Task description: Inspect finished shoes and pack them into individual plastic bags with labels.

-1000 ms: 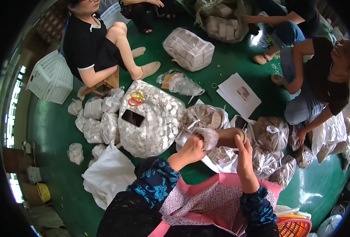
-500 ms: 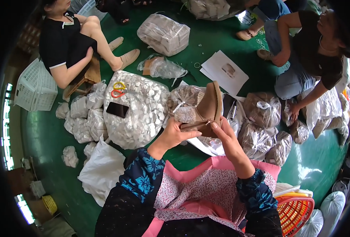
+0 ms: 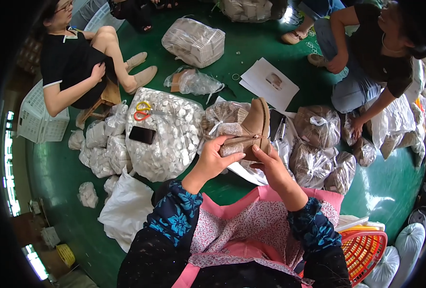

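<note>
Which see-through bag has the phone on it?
The big bag of small white pieces, left of the boot; it's the only bag with a phone on top.

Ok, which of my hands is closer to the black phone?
Left. Your left hand is to the right of the black phone, gripping the fluffy-topped end of a brown boot; your right hand, also on the boot, is farther right.

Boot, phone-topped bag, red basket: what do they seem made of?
Boot: matte brown, soft-looking; probably suede or an imitation.
Bag: thin clear plastic film, judging by its glossy, see-through wrinkles.
Basket: likely moulded plastic, smooth-looking, with an even red lattice.
</note>
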A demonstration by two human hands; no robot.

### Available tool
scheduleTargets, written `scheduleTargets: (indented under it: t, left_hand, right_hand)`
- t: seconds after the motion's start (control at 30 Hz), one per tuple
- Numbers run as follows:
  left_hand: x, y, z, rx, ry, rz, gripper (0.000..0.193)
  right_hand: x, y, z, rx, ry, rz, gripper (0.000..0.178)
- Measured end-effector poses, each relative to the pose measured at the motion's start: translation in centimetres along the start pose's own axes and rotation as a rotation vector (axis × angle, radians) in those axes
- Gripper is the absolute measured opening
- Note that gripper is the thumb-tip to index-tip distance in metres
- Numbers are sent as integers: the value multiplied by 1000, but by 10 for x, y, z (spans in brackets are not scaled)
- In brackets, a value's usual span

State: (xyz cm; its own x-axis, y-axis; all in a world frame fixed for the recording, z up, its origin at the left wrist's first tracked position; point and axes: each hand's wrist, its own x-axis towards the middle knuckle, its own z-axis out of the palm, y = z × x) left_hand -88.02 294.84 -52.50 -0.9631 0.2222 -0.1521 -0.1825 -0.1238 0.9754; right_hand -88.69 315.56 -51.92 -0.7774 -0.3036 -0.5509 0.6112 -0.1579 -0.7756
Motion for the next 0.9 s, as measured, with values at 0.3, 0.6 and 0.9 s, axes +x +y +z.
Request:
scheduleTargets:
  t: [0.3,0.6,0.9]
  left_hand:
    - [1,-14,5,223,110,159,47]
    - [4,-16,10,385,145,161,43]
    - [6,-20,7,342,72,19,45]
  right_hand:
    - [4,8,-4,66,43,49,39]
    - [5,4,-5,57,61,37,41]
    - [4,2,-6,14,93,-3,42]
